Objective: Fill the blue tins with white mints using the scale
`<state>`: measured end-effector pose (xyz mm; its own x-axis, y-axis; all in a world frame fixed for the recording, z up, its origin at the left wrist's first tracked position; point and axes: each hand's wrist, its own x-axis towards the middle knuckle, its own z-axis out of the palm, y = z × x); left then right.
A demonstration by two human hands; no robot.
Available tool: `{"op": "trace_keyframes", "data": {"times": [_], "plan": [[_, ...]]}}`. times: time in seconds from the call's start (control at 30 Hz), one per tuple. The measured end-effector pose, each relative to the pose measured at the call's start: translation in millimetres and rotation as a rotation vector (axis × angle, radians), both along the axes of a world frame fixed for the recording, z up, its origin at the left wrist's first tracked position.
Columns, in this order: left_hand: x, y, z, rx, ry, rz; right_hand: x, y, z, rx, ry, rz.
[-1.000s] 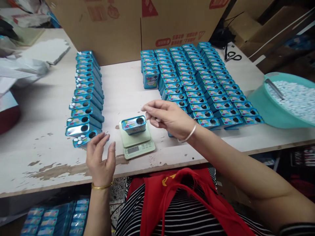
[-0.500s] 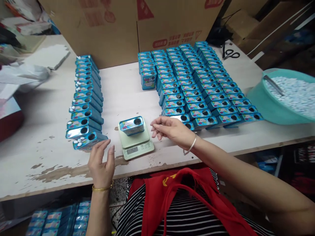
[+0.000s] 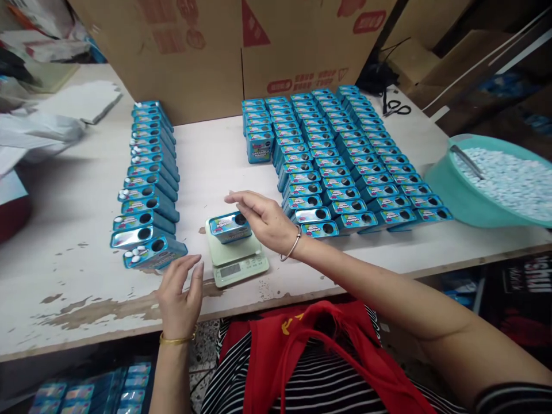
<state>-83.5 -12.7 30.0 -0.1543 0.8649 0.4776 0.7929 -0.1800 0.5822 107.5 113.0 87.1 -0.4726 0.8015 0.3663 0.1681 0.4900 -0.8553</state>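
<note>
A blue candy tin (image 3: pixel 226 227) with a round dark hole in its top stands on the pale green kitchen scale (image 3: pixel 235 253). My right hand (image 3: pixel 269 224) is over the tin's right end, fingers stretched out to the left along its far side; it partly covers the hole. Whether it touches the tin I cannot tell. My left hand (image 3: pixel 180 296) hovers at the table's front edge, thumb and fingers apart, holding nothing. Just beyond it is the front tin (image 3: pixel 170 253) of the left row, with several white candies (image 3: pixel 135 254) lying on its top.
Several more blue tins (image 3: pixel 149 169) form a row on the left, some bearing white candies. A large block of blue tins (image 3: pixel 340 172) fills the right. Beyond stand a turquoise tub (image 3: pixel 452 195) of pale candies with a metal tool, scissors (image 3: pixel 397 108) and a cardboard box (image 3: pixel 207 63).
My right hand has moved left, from beside the scale to over the tin, and its fingers have straightened. My left hand has barely moved. The view has shifted slightly.
</note>
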Motion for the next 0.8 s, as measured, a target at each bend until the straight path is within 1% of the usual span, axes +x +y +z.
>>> {"op": "trace_keyframes", "data": {"times": [0.1,0.27,0.33,0.4,0.47,0.53,0.6,0.67,0.73,0.8], "plan": [[1.2,-0.6,-2.6,-0.009,-0.010,-0.005,-1.1,-1.0,-1.6,0.053,-0.042,0.012],[7.0,-2.1,-10.0,-0.046,-0.027,-0.020,-3.5,1.3,-18.6,0.162,-0.172,0.091],[8.1,-2.7,-12.6,-0.062,-0.034,-0.025,-3.8,2.3,-21.7,0.188,-0.217,0.112],[7.3,-3.2,-13.5,-0.065,-0.038,-0.017,-1.8,1.0,-17.8,0.204,-0.215,0.099],[4.7,-3.9,-12.9,-0.055,-0.035,0.000,4.0,-4.4,-8.2,0.208,-0.182,0.053],[0.7,-4.8,-11.9,-0.042,-0.029,0.024,13.9,-14.6,1.6,0.168,-0.145,-0.023],[-3.5,-6.4,-11.9,-0.040,-0.020,0.049,26.1,-28.8,4.5,0.082,-0.118,-0.123],[-7.0,-8.5,-14.0,-0.048,-0.012,0.073,37.8,-44.1,-3.7,-0.023,-0.105,-0.216],[-8.9,-11.1,-18.3,-0.060,-0.003,0.086,46.1,-56.9,-21.9,-0.116,-0.130,-0.276],[-9.0,-13.8,-24.0,-0.082,-0.001,0.083,49.8,-64.7,-44.1,-0.186,-0.223,-0.274]]}}
